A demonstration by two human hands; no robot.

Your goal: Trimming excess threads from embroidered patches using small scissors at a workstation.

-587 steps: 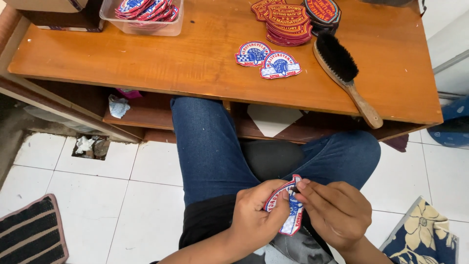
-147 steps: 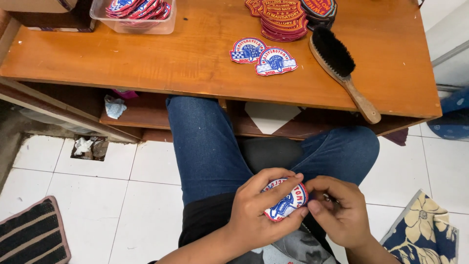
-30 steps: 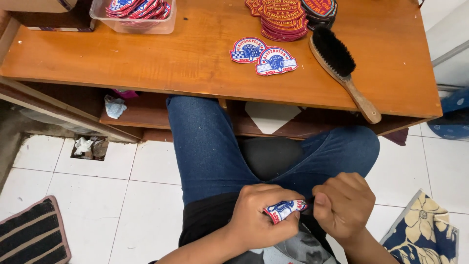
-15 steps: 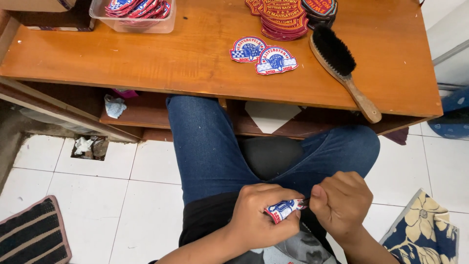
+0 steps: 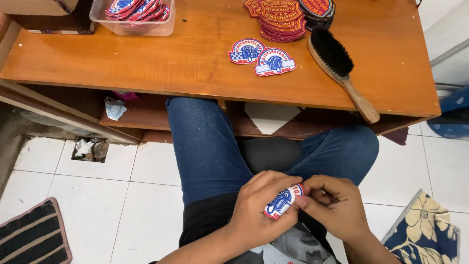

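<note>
While both hands work over the lap, the left hand (image 5: 261, 208) grips a patch (image 5: 283, 201), fingers curled round its lower end. Right hand (image 5: 334, 208) pinches the patch's upper right edge with thumb and fingertips. Patch sits between the hands, touching both, long axis tilted up toward the right, bent rather than flat. It is embroidered cloth, blue, white and red, with a stitched rim. Left hand holds more of it; right hand is at the near tip only. On the desk (image 5: 146, 63), two similar patches (image 5: 261, 56) lie flat near the middle, a wooden brush (image 5: 342, 68) with black bristles toward the right edge, a patch stack (image 5: 288, 17) at the back edge, and a clear tub (image 5: 134, 14) at the back left.
</note>
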